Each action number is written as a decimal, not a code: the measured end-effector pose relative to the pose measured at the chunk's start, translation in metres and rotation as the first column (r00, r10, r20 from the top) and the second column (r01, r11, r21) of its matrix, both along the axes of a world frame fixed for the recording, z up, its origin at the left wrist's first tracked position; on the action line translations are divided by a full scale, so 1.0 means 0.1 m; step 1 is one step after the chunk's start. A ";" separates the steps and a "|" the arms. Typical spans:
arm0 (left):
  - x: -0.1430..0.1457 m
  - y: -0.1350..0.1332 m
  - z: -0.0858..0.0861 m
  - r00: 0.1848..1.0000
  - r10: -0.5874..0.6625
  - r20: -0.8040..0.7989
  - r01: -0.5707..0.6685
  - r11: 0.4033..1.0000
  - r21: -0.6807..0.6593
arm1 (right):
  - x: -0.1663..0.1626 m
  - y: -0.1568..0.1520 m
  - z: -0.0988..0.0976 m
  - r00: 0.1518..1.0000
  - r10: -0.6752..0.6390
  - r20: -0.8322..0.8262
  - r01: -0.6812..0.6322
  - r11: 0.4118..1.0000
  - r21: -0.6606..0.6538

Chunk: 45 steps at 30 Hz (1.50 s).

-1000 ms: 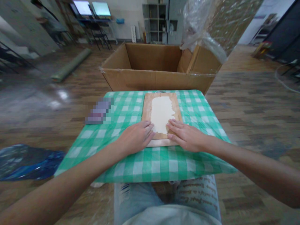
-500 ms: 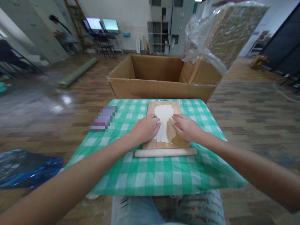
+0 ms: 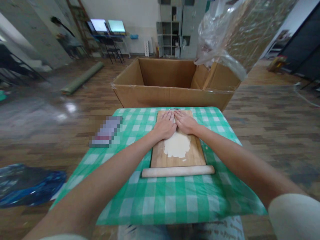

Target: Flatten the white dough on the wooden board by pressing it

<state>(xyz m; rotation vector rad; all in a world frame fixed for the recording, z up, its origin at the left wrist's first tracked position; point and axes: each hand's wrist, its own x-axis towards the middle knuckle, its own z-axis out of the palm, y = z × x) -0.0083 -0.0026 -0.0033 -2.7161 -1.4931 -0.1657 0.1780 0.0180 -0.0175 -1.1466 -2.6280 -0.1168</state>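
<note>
A wooden cutting board (image 3: 193,156) lies on a table covered with a green and white checked cloth (image 3: 160,196). A flat sheet of white dough (image 3: 177,146) rests on the board. My left hand (image 3: 164,126) and my right hand (image 3: 184,122) lie side by side, fingers stretched flat, on the far end of the dough, which they cover there. A wooden rolling pin (image 3: 178,171) lies crosswise against the near edge of the board, untouched.
A large open cardboard box (image 3: 172,87) stands just beyond the table, with crumpled clear plastic wrap (image 3: 225,36) above its right side. A blurred flat object (image 3: 106,131) sits on the cloth at the left. A blue bag (image 3: 27,183) lies on the wooden floor.
Both hands have slid from the near end of the board to its far end and come together. The dough looks shorter and more gathered. The rolling pin, earlier hidden under my hands, lies bare.
</note>
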 end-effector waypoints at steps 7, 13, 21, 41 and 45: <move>0.03 0.08 0.02 1.000 0.002 -0.020 -0.003 0.999 -0.035 | -0.02 0.00 0.01 1.000 0.011 0.019 -0.011 1.000 -0.001; 0.03 0.10 0.05 1.000 -0.007 -0.028 0.006 0.999 -0.034 | -0.04 0.02 0.00 0.999 -0.015 -0.029 0.015 1.000 0.008; -0.01 0.05 -0.02 1.000 -0.029 -0.005 0.029 1.000 0.004 | -0.02 -0.06 0.10 0.989 0.060 0.133 -0.067 0.996 0.053; 0.01 0.08 0.00 0.997 -0.076 -0.001 0.076 0.997 -0.029 | 0.02 -0.05 0.05 0.994 0.040 0.099 -0.043 0.999 0.030; 0.03 0.05 0.00 0.999 -0.013 0.030 0.015 0.999 -0.051 | 0.04 0.02 0.02 0.990 0.082 0.113 -0.086 0.996 0.030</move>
